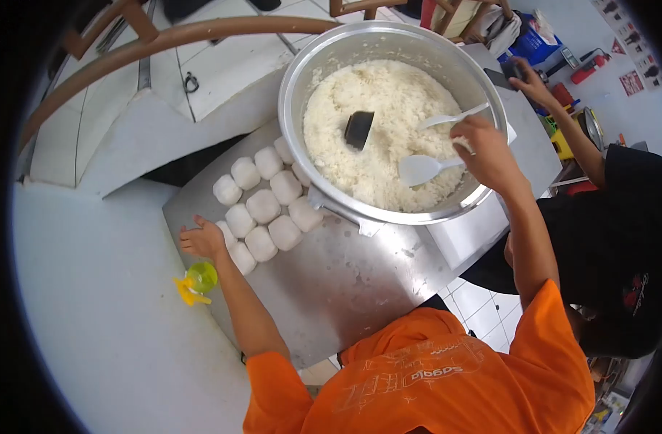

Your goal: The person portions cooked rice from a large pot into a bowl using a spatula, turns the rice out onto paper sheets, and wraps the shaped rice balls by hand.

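Note:
My right hand [486, 152] is over the right side of a large metal pot [295, 155] of cooked white rice [374, 87]. Its fingers are curled, and what they grip is hidden. A white rice paddle [419, 170] lies on the rice, its handle running under that hand. Just above, a second white paddle [443, 119] leans toward the rim. A small black scoop [358, 130] stands in the rice. My left hand [203, 239], fingers apart and holding nothing visible, is beside rows of rounded white lumps [264, 206] on the metal table [345, 289].
A green spray bottle with a yellow head [195, 282] is near the table's left edge, beside the wall. To the right stands a person in black [591, 239], one hand [531, 83] on a dark object. Wooden chair rails [222, 27] curve behind the pot.

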Motion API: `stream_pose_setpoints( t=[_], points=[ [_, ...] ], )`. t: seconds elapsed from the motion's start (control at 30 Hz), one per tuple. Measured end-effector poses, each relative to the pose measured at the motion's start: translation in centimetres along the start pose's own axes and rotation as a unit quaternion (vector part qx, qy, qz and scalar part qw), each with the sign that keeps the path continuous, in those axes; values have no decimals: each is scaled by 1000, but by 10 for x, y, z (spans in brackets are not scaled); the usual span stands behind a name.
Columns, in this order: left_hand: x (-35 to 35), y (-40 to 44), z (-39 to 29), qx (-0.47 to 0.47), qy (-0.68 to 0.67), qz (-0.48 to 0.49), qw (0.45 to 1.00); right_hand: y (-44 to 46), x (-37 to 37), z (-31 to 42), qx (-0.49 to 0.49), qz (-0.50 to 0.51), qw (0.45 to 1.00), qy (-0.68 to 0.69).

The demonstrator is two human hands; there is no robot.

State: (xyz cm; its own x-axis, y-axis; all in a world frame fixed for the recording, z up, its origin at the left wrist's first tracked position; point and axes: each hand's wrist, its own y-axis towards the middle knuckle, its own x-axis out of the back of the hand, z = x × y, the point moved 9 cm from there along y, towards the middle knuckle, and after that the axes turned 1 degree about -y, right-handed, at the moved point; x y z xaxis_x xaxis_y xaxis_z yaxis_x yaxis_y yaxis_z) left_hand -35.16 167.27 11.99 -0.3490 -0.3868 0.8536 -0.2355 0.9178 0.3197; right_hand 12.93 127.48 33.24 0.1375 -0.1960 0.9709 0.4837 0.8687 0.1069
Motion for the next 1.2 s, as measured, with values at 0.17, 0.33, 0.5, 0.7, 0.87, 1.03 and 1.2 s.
stream_pose_setpoints(
  t=[0.17,0.33,0.5,0.7,0.87,1.03,1.2],
  points=[
    [110,-88,-277,-353,-452,160,804,15,-106,-47,46,279,920,-271],
    [72,-244,-429,-679,-84,319,656,14,-119,-28,186,220,919,-268],
    [-1,-275,-447,-714,97,332,608,8,-80,-10,123,215,953,-177],
    [-19,-268,-434,-600,132,419,669,14,-99,8,133,224,954,-148],
    [-14,-268,-446,-548,146,479,671,38,-91,-11,133,279,937,-160],
    [4,-237,-468,-567,80,438,692,48,-41,-39,46,192,974,-108],
    [-5,-245,-446,-602,73,419,676,27,-31,-36,110,196,958,-178]
  ],
)
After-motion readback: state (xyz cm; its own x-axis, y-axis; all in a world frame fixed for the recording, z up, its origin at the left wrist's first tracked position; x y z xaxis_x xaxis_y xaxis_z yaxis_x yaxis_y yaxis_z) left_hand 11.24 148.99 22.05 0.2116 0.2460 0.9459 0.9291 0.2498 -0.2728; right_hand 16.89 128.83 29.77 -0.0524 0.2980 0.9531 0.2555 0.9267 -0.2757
